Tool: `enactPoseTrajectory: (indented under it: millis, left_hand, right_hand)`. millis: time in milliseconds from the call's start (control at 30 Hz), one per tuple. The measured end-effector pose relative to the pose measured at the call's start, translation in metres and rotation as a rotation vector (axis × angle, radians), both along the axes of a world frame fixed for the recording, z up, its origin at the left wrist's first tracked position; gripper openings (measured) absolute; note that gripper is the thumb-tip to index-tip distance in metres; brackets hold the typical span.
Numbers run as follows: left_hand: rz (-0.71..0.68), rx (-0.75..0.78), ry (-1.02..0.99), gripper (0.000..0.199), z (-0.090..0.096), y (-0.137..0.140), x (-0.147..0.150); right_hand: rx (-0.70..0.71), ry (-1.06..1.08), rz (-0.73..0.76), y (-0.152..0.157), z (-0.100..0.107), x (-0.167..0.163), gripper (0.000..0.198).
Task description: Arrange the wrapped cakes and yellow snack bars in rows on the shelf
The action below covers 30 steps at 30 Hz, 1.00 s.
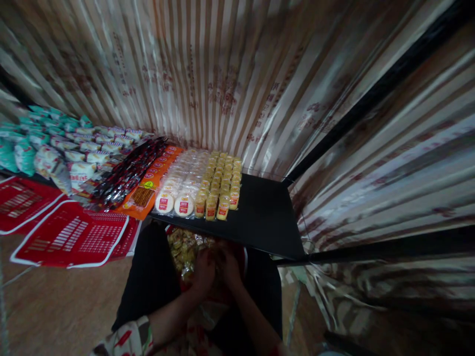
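Both hands are low between the knees, under the front edge of the black shelf (260, 212). My left hand (205, 269) has its fingers curled in, at the right side of a heap of small snacks in clear wrappers (183, 247). Close beside it, my right hand (229, 267) is also curled, with its fingers toward the left hand. What the fingers hold is lost in shadow. The snacks lie in a red container with a pale rim (245, 259), partly hidden by the hands and legs.
On the shelf stand rows of yellow wrapped cakes (222, 188), round white crackers (183, 202), an orange snack pack (143, 198), dark shiny packets (126, 178), white packets (81, 170) and green packets (25, 155). Red baskets (74, 232) sit below left. A striped curtain (222, 74) hangs behind.
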<state>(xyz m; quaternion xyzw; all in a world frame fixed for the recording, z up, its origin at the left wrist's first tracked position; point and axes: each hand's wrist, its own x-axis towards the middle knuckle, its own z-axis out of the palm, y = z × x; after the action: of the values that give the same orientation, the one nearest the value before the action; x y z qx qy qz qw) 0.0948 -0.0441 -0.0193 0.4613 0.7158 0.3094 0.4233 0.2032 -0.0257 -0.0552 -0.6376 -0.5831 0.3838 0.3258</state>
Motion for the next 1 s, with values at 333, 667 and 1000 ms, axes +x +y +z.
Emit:
enactPoseTrajectory:
  millis: [333, 667, 1000]
  left_hand:
    - [-0.102, 0.355, -0.021, 0.037, 0.048, -0.018, 0.015]
    - [-0.159, 0.585, -0.096, 0.041, 0.078, 0.005, 0.020]
    - [-0.302, 0.485, 0.060, 0.050, 0.092, 0.038, 0.034]
  right_hand:
    - [0.031, 0.217, -0.047, -0.026, 0.072, 0.015, 0.034]
    - [0.175, 0.232, -0.130, 0.004, 0.116, 0.033, 0.039]
    - [0.304, 0.069, -0.218, 0.061, 0.121, 0.043, 0.047]
